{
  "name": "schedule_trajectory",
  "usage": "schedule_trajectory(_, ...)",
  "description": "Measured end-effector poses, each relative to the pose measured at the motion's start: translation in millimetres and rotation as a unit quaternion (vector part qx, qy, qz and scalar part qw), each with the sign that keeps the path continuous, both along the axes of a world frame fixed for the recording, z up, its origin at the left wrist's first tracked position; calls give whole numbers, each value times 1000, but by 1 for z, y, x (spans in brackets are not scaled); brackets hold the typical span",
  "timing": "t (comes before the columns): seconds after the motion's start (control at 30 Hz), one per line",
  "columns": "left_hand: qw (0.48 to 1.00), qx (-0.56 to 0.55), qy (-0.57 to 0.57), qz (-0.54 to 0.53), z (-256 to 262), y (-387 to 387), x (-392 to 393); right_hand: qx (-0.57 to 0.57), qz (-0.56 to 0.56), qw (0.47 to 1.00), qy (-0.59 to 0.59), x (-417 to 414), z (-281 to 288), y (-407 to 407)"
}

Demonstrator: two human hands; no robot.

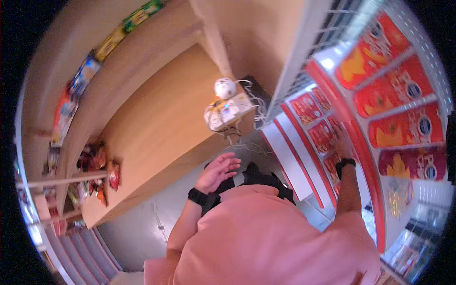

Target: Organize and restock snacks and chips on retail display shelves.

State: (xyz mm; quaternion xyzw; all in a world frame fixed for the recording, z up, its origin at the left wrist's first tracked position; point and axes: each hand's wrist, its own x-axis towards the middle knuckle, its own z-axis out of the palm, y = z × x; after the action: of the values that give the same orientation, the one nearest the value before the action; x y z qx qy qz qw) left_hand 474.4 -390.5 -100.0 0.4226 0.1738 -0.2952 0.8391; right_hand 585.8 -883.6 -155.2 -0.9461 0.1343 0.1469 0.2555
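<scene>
My left hand (pixel 219 171), with a black band at the wrist, hangs in front of my body with its fingers apart and nothing in it. On the right, my right hand (pixel 342 140) reaches in among red packages (pixel 320 137) on a shelf with a red front edge (pixel 359 149). It is blurred and partly hard to tell from the red behind it, so whether it grips a package is unclear. Larger red snack packages (pixel 395 131) and a purple one (pixel 409 164) stand in a row on the shelf nearer to the camera.
A wooden shelf unit (pixel 156 114) curves along the left, with colourful packages (pixel 83 76) and several snack bags (pixel 114 174). A white round device (pixel 225 88) and a white power strip (pixel 228 112) with tangled cables sit at its corner. Grey floor (pixel 142 221) lies below.
</scene>
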Motion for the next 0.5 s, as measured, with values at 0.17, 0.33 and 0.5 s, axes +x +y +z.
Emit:
schedule_trajectory(0.17,999,-14,-28,19,1,5,-24,-77,-6,985,-153,-15,-33,-20)
schedule_trajectory(0.33,996,-43,3,84,5,16,-44,-125,-33,955,-265,-29,-78,10)
schedule_trajectory(0.5,989,-25,31,140,-6,39,-72,120,169,891,-403,-54,-59,162)
